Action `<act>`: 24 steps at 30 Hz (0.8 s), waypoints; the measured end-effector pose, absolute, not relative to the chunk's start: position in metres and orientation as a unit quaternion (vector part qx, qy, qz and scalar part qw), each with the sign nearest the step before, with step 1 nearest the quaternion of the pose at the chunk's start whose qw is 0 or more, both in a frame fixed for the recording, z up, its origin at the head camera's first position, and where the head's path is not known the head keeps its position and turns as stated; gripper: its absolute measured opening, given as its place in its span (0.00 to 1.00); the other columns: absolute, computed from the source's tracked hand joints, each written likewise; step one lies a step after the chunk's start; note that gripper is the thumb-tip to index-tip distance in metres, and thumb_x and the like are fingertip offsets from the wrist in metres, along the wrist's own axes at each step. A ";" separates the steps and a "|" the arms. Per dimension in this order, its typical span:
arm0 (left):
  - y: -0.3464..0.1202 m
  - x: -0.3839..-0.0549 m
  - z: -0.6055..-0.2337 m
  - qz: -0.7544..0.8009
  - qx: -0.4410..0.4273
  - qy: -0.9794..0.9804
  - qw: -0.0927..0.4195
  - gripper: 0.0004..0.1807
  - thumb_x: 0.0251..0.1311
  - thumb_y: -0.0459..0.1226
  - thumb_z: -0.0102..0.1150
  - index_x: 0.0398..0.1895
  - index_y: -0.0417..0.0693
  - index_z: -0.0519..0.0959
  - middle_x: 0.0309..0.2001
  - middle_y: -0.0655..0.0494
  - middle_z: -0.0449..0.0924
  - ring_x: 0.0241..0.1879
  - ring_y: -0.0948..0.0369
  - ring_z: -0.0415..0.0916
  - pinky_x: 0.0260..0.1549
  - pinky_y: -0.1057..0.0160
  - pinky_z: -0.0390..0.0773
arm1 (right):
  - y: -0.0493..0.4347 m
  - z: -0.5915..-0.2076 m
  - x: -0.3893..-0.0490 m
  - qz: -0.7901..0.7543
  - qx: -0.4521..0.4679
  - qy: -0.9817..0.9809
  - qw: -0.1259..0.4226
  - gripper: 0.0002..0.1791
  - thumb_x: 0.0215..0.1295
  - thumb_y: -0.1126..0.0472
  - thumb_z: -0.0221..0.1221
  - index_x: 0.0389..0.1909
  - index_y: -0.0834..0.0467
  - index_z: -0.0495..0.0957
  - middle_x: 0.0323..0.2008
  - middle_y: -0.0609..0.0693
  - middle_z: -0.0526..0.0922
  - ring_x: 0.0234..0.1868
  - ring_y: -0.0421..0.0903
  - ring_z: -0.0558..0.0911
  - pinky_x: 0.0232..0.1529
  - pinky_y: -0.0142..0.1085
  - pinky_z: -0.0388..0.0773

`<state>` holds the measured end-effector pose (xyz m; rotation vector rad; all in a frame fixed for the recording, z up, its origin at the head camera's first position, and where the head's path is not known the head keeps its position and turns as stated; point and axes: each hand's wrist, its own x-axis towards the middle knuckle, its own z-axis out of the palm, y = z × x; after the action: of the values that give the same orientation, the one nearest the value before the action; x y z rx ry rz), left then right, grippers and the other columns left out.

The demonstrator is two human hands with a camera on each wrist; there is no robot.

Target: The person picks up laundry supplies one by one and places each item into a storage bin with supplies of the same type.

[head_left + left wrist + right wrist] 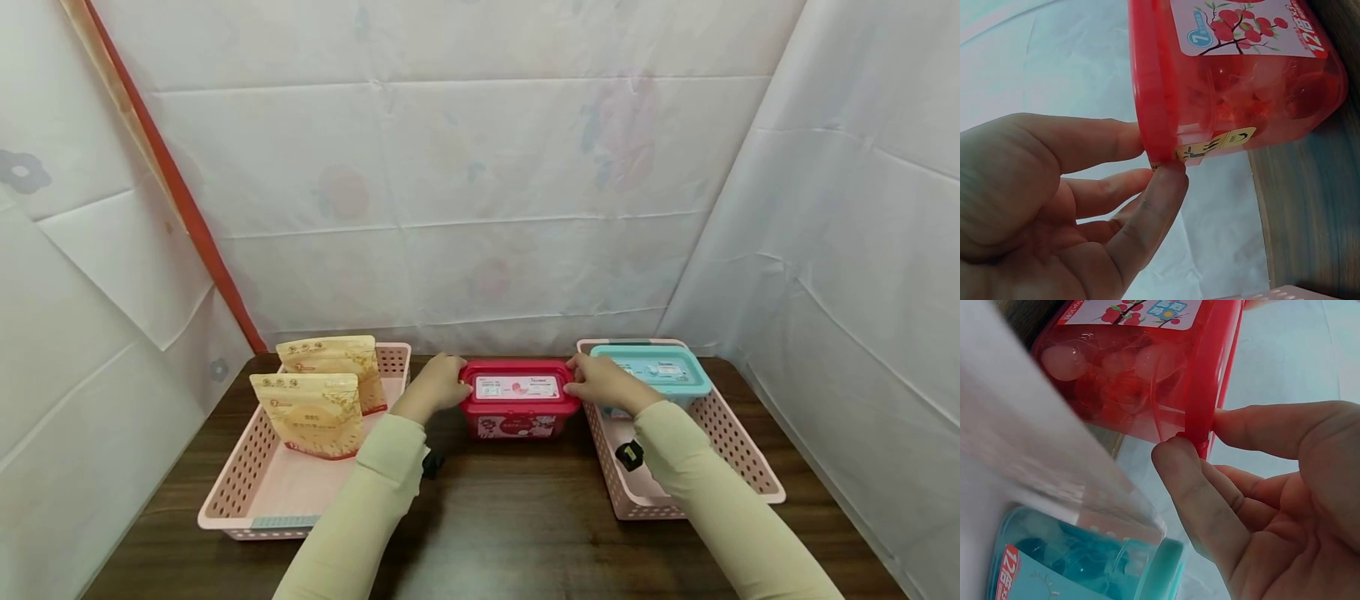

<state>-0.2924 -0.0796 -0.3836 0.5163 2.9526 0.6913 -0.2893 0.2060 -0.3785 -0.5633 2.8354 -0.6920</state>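
Note:
A red plastic tub (517, 427) of laundry pods stands between two baskets near the back wall, its lid on. My left hand (437, 385) pinches the left end of the lid's rim; in the left wrist view the thumb and fingers (1163, 194) meet at that edge. My right hand (606, 382) pinches the opposite end the same way, with a fingertip (1175, 456) under the rim in the right wrist view. Round pods show through the tub's clear red wall (1116, 381). Whether its base touches the table cannot be made out.
On the left, a pink basket (240, 479) holds two yellow pouches (311, 425) standing upright. The right pink basket (738, 442) holds a teal-lidded tub (660, 371) at its back, beneath my right forearm. White sheeting (480, 167) hangs behind the dark wooden table (517, 525).

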 end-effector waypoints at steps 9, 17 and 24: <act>-0.089 -0.284 -0.384 0.233 0.164 0.958 0.044 0.25 0.62 0.34 0.65 0.59 0.28 0.76 0.51 0.38 0.81 0.46 0.50 0.76 0.47 0.52 0.78 | 0.200 -0.379 -0.282 -0.245 -0.181 0.947 0.105 0.23 0.71 0.62 0.61 0.59 0.73 0.69 0.31 0.52 0.82 0.28 0.42 0.81 0.32 0.38 0.81; -0.099 -0.278 -0.384 0.243 0.166 0.955 0.045 0.25 0.60 0.35 0.68 0.57 0.29 0.77 0.47 0.40 0.82 0.43 0.53 0.77 0.48 0.52 0.79 | 0.196 -0.381 -0.277 -0.268 -0.191 0.937 0.112 0.23 0.70 0.64 0.61 0.59 0.73 0.69 0.31 0.52 0.82 0.26 0.42 0.82 0.29 0.36 0.81; -0.103 -0.275 -0.384 0.253 0.163 0.952 0.050 0.26 0.61 0.36 0.69 0.58 0.29 0.77 0.48 0.40 0.82 0.45 0.53 0.77 0.51 0.51 0.78 | 0.193 -0.379 -0.273 -0.275 -0.198 0.933 0.121 0.23 0.71 0.64 0.60 0.58 0.74 0.67 0.29 0.50 0.81 0.26 0.42 0.81 0.28 0.35 0.81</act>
<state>-0.2747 -0.1026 -0.3838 0.4966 2.8998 0.7705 -0.2732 0.1932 -0.3791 -0.5787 2.7245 -0.8030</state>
